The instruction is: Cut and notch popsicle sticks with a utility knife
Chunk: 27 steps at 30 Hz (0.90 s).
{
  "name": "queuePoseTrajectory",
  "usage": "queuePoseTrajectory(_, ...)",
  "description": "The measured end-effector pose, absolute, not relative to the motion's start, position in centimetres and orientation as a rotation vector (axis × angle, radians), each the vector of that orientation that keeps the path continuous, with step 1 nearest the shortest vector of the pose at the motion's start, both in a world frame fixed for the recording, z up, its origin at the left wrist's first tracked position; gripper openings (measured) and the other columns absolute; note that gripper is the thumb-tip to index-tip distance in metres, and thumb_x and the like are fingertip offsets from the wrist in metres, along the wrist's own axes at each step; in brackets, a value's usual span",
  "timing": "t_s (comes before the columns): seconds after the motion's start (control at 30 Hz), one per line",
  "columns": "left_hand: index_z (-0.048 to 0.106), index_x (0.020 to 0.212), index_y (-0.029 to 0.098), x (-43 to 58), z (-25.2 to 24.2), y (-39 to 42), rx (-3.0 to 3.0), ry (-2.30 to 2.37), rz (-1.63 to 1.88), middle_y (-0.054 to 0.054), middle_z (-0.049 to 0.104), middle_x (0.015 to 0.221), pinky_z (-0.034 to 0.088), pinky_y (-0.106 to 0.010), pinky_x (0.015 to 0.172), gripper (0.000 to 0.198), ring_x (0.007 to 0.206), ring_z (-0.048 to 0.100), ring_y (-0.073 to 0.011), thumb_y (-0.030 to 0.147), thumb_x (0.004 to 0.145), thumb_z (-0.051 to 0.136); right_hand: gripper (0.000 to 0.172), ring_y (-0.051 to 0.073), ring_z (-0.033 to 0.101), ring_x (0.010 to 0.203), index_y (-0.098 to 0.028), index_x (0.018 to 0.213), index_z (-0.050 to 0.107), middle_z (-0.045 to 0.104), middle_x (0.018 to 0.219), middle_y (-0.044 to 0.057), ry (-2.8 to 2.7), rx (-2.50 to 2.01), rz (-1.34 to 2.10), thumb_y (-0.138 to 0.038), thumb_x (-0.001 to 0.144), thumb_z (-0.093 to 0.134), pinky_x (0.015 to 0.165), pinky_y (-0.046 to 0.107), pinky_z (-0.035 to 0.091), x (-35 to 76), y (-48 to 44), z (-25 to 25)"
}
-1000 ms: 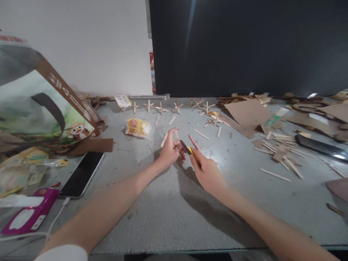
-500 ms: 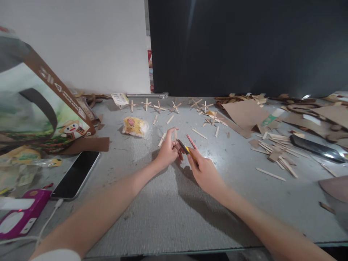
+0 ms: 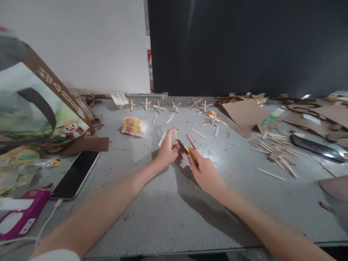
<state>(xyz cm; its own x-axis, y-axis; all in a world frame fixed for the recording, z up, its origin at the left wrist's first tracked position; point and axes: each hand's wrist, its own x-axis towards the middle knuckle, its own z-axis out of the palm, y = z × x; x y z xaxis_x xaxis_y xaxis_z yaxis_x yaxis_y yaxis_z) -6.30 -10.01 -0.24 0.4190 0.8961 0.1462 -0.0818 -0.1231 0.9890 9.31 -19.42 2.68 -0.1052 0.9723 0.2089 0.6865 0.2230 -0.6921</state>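
Observation:
Near the middle of the grey table, my left hand (image 3: 168, 150) is closed on a short wooden stick (image 3: 175, 135) that stands up between its fingers. My right hand (image 3: 203, 168) grips a yellow and black utility knife (image 3: 191, 153). The knife's dark front end meets the fingers of my left hand at the stick's lower part. Just beyond my right hand lies a red patterned strip (image 3: 191, 141), its near end hidden by the hand. A loose stick piece (image 3: 162, 139) lies left of my left hand, and another stick (image 3: 199, 133) lies beyond the strip.
Star-shaped stick pieces (image 3: 176, 107) line the back. A yellow packet (image 3: 135, 127) sits left of centre. Phone (image 3: 75, 175), purple device (image 3: 25, 212) and large printed box (image 3: 65, 105) are at left. At right are a stick pile (image 3: 282, 154), cardboard (image 3: 243, 113) and a black object (image 3: 317, 148).

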Motion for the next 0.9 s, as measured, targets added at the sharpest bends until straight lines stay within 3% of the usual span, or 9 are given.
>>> queuePoseTrajectory(0.1,0.039,0.145,0.028,-6.3,-0.7,-9.7,1.538,0.882,1.056,0.005,0.067,0.071,0.059,-0.03,0.067,0.048,0.063,0.072,-0.0164,0.032,0.101,0.058,0.046,0.02,0.059,0.055,-0.017,0.129,0.065,0.07,0.074,0.007,-1.847,-1.543,0.551,-0.042,0.105,0.034,0.058,0.029,0.038,9.5,-19.3,2.7)
queuePoseTrajectory(0.2,0.053,0.13,0.025,-6.4,-0.9,-9.3,1.664,1.02,1.077,-0.004,0.075,0.089,0.058,-0.038,0.09,0.024,0.087,0.077,-0.0202,0.034,0.109,0.043,0.047,0.023,0.062,0.06,-0.017,0.129,0.065,0.071,0.078,0.009,-1.808,-1.571,0.489,-0.043,0.105,0.034,0.059,0.03,0.037,10.0,-19.0,2.8)
queuePoseTrajectory(0.3,0.065,0.106,0.022,-6.5,-0.8,-9.0,1.89,1.154,1.043,-0.008,0.075,0.105,0.053,-0.042,0.104,0.029,0.109,0.072,-0.023,0.03,0.111,0.037,0.045,0.022,0.06,0.059,-0.017,0.123,0.066,0.07,0.076,0.008,-1.767,-1.612,0.43,-0.044,0.104,0.035,0.059,0.03,0.035,10.7,-18.6,3.1)
queuePoseTrajectory(0.4,0.072,0.091,0.021,-6.6,-0.5,-9.0,2.162,1.281,0.947,-0.008,0.074,0.111,0.045,-0.046,0.114,0.033,0.123,0.062,-0.0262,0.025,0.108,0.045,0.043,0.02,0.055,0.055,-0.018,0.117,0.067,0.064,0.069,0.004,-1.728,-1.647,0.407,-0.045,0.104,0.036,0.058,0.029,0.032,11.3,-18.3,3.3)
queuePoseTrajectory(0.53,0.079,0.09,0.019,-6.5,-0.3,-9.1,2.304,1.428,0.799,-0.01,0.07,0.111,0.047,-0.048,0.109,0.03,0.117,0.061,-0.0291,0.027,0.105,0.054,0.043,0.019,0.052,0.054,-0.019,0.116,0.067,0.059,0.066,0.002,-1.703,-1.651,0.415,-0.046,0.105,0.036,0.056,0.029,0.03,11.7,-18.1,3.5)
queuePoseTrajectory(0.73,0.074,0.127,0.02,-6.4,-0.2,-9.2,2.242,1.363,0.729,-0.005,0.073,0.092,0.053,-0.037,0.093,0.031,0.09,0.07,-0.0224,0.019,0.1,0.058,0.04,0.018,0.048,0.052,-0.02,0.111,0.066,0.057,0.065,0.001,-1.699,-1.644,0.431,-0.044,0.103,0.036,0.056,0.029,0.028,11.8,-18.0,3.6)
queuePoseTrajectory(0.9,0.07,0.121,0.02,-6.1,0.6,-9.9,2.272,1.451,0.611,-0.003,0.073,0.084,0.048,-0.042,0.098,0.024,0.087,0.071,-0.0237,0.021,0.103,0.054,0.035,0.017,0.047,0.052,-0.021,0.103,0.063,0.055,0.065,0.0,-1.705,-1.641,0.439,-0.043,0.104,0.036,0.056,0.029,0.028,11.8,-18.1,3.8)
